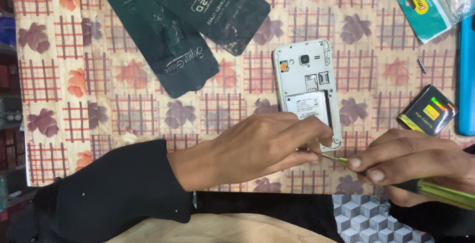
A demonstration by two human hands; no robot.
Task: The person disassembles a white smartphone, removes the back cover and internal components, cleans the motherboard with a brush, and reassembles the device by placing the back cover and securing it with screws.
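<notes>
Left hand [267, 144] curls closed over the bottom edge of the opened white phone [307, 82], which lies back-up at about 1 o'clock from it; right hand [410, 166] at 3 o'clock grips a yellow-handled screwdriver [435, 191], tip touching that corner. A slip there might gouge the seated battery [308, 105]. Open cloth lies toward 9 o'clock; the spare battery [428, 110] crowds 2 o'clock.

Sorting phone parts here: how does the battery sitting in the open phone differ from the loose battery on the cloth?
The battery in the phone has a pale grey face; the loose battery is black with yellow labels. The first sits seated in the white phone, partly covered by the left hand; the second lies free, tilted, beside the right hand. Both are flat rectangles.
</notes>
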